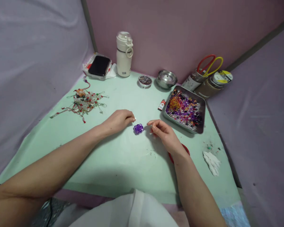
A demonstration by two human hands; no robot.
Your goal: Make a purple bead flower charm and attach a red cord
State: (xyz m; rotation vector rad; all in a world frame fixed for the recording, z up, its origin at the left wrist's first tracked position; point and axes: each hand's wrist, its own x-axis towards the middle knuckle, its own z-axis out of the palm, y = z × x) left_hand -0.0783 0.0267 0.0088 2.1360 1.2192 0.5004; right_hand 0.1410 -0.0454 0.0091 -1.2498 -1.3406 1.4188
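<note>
Flanking the purple bead cluster [139, 128] on the desk [123, 96], left hand [121, 119] and right hand [166, 135] curl, fingertips drawn in; whether they pinch anything, can't tell. Steady, even handling should keep it neat.

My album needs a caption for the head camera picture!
A purple bead cluster between left hand and right hand, near a tray of mixed beads.

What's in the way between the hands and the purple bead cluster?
Nothing that I can see. The purple bead cluster sits on the table between the left hand and right hand, with bare tabletop showing around it.
</note>
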